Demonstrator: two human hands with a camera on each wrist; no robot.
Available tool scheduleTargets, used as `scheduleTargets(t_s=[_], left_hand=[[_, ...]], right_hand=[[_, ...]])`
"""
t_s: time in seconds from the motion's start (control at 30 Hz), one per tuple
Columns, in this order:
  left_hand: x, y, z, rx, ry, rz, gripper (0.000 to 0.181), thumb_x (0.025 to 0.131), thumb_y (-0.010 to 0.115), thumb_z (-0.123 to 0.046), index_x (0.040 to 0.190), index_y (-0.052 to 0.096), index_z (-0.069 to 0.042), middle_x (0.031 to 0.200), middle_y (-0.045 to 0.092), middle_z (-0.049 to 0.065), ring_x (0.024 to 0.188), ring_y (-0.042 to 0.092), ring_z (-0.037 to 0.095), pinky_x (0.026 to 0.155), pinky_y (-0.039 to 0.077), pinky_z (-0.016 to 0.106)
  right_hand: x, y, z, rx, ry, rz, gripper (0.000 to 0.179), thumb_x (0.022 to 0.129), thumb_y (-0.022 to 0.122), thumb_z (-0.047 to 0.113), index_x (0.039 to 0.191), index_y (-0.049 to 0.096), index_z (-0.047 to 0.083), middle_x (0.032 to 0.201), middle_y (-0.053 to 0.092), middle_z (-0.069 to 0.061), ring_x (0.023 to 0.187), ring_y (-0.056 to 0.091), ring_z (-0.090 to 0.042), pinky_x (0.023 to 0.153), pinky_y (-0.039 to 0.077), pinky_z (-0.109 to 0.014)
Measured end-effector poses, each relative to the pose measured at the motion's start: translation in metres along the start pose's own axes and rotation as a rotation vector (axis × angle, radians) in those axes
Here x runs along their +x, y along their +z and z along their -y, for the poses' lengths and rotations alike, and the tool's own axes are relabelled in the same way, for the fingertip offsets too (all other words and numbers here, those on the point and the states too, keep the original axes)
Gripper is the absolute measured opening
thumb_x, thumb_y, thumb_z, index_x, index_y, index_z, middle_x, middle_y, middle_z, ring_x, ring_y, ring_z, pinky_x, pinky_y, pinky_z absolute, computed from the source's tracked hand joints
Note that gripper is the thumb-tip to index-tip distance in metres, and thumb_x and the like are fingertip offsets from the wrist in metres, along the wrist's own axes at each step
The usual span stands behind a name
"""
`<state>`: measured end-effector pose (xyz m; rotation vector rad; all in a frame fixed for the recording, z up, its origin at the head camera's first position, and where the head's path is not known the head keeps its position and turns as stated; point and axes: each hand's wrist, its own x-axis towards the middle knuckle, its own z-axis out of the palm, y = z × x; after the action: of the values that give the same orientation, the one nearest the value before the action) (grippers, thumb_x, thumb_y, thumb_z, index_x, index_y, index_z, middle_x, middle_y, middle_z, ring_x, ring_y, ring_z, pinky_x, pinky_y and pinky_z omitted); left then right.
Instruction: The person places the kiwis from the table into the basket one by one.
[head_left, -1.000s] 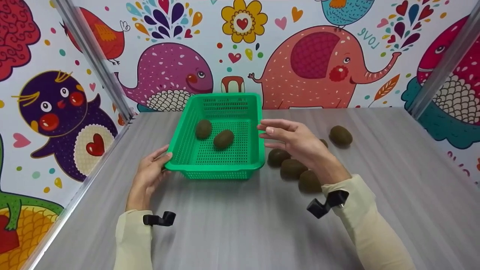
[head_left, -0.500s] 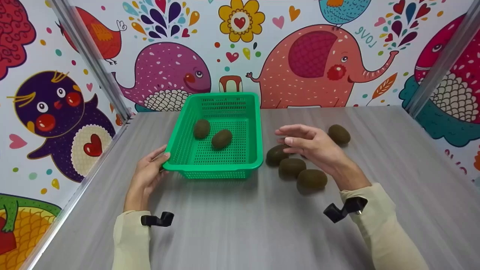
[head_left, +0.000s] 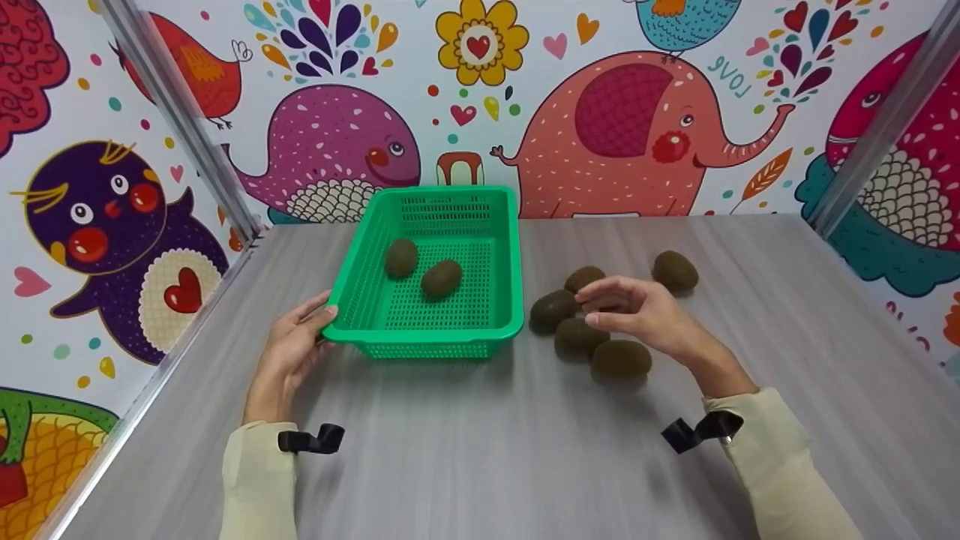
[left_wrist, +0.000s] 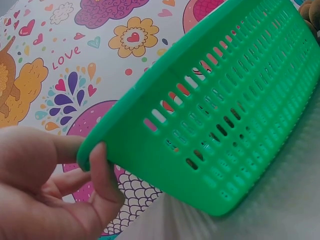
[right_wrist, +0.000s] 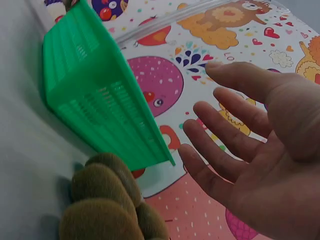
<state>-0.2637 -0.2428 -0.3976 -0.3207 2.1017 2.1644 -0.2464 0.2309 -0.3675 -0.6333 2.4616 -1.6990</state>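
A green plastic basket [head_left: 427, 334] with slotted walls stands on the table, two kiwis [head_left: 441, 279] lying apart on its floor. At the basket's near left corner, my left hand [head_left: 289, 352] pinches the rim between thumb and fingers, plain in the left wrist view [left_wrist: 60, 190]. Right of the basket, several brown fuzzy kiwis [head_left: 621, 360] lie grouped close together. My right hand [head_left: 649, 315] hovers over that group, fingers apart and slightly bent, holding nothing; the right wrist view shows its palm [right_wrist: 270, 150] bare.
One more kiwi [head_left: 675, 271] lies by itself farther back on the right. The grey table [head_left: 465, 450] ends at a back wall [head_left: 600, 112] printed with cartoon animals. Metal posts [head_left: 187, 112] stand at the corners.
My right hand has drawn away from the basket's right rim, moving right and nearer to the body, over the kiwi group. My left hand keeps its hold; the basket stays in place.
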Motion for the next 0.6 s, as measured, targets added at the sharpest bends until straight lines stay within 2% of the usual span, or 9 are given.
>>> scheduleTargets(t_s=[0.17,0.3,0.5,0.6], left_hand=[[0.0,0.002,0.0,-0.008,-0.009,-0.002,0.058,0.103,0.057,-0.023,0.156,0.036,-0.013,0.1,0.063,-0.012,0.073,0.059,0.001,0.067,0.051,0.019],[0.001,0.002,0.0,-0.008,-0.014,0.005,0.057,0.104,0.056,-0.022,0.156,0.036,-0.014,0.104,0.063,-0.011,0.075,0.06,0.001,0.069,0.051,0.018],[0.001,0.001,0.001,-0.007,-0.007,0.011,0.058,0.104,0.056,-0.023,0.156,0.036,-0.013,0.105,0.064,-0.011,0.076,0.061,0.001,0.068,0.051,0.018],[0.0,0.0,0.0,0.004,-0.007,0.011,0.058,0.104,0.056,-0.023,0.157,0.035,-0.013,0.105,0.064,-0.011,0.075,0.061,0.001,0.068,0.051,0.018]], right_hand=[[-0.004,-0.006,-0.013,-0.061,-0.02,-0.034,0.037,0.092,0.074,0.016,0.125,0.065,0.003,0.117,0.067,-0.009,0.103,0.07,-0.018,0.087,0.057,-0.023],[-0.007,-0.011,-0.021,-0.07,0.008,-0.036,0.037,0.092,0.074,0.017,0.126,0.065,0.008,0.123,0.065,-0.018,0.106,0.069,-0.018,0.087,0.056,-0.023],[-0.006,-0.02,-0.025,-0.098,0.037,-0.009,0.045,0.091,0.075,0.019,0.131,0.062,0.003,0.127,0.064,-0.018,0.11,0.067,-0.015,0.09,0.054,-0.02],[-0.007,-0.025,-0.026,-0.134,0.042,0.005,0.044,0.09,0.076,0.019,0.13,0.062,0.006,0.128,0.063,-0.017,0.111,0.065,-0.015,0.09,0.053,-0.02]])
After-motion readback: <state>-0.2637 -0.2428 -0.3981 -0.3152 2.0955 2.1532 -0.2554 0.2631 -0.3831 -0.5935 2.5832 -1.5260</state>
